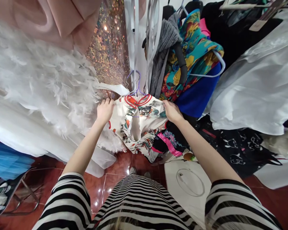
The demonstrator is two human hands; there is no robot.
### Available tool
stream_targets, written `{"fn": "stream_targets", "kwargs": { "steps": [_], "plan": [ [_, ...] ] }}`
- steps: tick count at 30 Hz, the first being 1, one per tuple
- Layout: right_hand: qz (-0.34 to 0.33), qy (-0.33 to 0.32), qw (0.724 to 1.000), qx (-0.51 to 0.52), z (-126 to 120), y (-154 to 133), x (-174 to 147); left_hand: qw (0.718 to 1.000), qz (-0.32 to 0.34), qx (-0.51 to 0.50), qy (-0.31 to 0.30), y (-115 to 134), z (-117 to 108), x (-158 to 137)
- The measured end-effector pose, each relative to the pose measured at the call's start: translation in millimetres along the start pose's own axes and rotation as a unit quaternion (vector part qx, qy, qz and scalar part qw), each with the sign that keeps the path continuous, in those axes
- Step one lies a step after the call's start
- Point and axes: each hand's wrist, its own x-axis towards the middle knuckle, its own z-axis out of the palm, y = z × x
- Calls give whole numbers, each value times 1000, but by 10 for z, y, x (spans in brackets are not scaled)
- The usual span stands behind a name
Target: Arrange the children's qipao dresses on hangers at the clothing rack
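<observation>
A white floral dress with red trim (pixel 147 112) hangs in front of me on a purple hanger (pixel 139 83). My left hand (pixel 105 110) is closed on its left shoulder, fingers curled over the edge. At the other shoulder, my right hand (pixel 172 111) pinches the fabric. Between the two hands the dress is spread wide, with a keyhole opening below its collar. The lower part of the garment falls away beneath and is foreshortened. A white hanger (pixel 114 87) pokes out just above my left hand.
White feathered gowns (pixel 48 73) crowd the left, beside a sequinned dress (pixel 111 48). On the right hang a teal floral garment (pixel 192 41) and a white satin one (pixel 252 80). A white lidded bin or stool (pixel 182 195) stands on the red tiled floor (pixel 112 175).
</observation>
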Motion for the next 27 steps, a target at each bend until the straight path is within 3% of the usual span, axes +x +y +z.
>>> {"fn": "stream_targets", "kwargs": {
  "steps": [6,16,24,27],
  "plan": [
    [5,-30,999,20,-36,56,94,1000,4,10,-5,-3,19,30],
    [87,-105,990,28,-201,186,70,1000,10,-6,12,-59,58,67],
    [139,-72,983,-98,-120,-37,87,1000,8,-15,7,-49,47,66],
    [91,-42,986,-137,-65,-218,39,1000,7,-13,4,-22,30,61]
  ]
}}
